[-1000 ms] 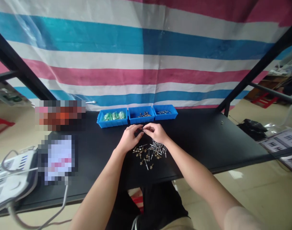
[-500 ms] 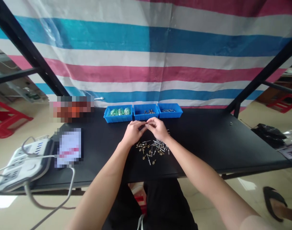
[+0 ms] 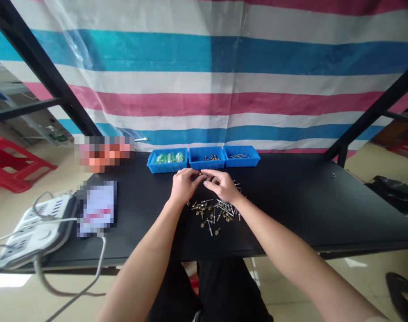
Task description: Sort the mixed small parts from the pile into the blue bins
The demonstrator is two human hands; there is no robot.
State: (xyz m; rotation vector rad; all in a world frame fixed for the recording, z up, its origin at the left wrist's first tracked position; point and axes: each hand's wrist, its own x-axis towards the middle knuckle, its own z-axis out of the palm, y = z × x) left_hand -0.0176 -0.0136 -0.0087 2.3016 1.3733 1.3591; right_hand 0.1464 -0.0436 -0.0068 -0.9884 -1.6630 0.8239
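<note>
My left hand (image 3: 185,184) and my right hand (image 3: 224,184) meet above the table, just in front of the blue bins. Between their fingertips is a small brass-coloured screw (image 3: 200,173), partly hidden by the fingers. Both hands are closed on it, the right thumb a little apart from its index finger. Below them lies a loose pile of silver blind rivets (image 3: 209,228) and brass-coloured screws (image 3: 202,207), partly covered by my right hand and wrist.
Three blue bins stand in a row: the left bin (image 3: 166,168) holds green and whitish pieces, the middle bin (image 3: 207,165) brass-coloured screws, the right bin (image 3: 242,163) silver rivets. A power strip (image 3: 36,228) with cables lies left. A small metal piece (image 3: 334,175) lies far right.
The right thumb and index finger have moved apart, and the small screw between the hands now shows more. The whole view has shifted slightly.
</note>
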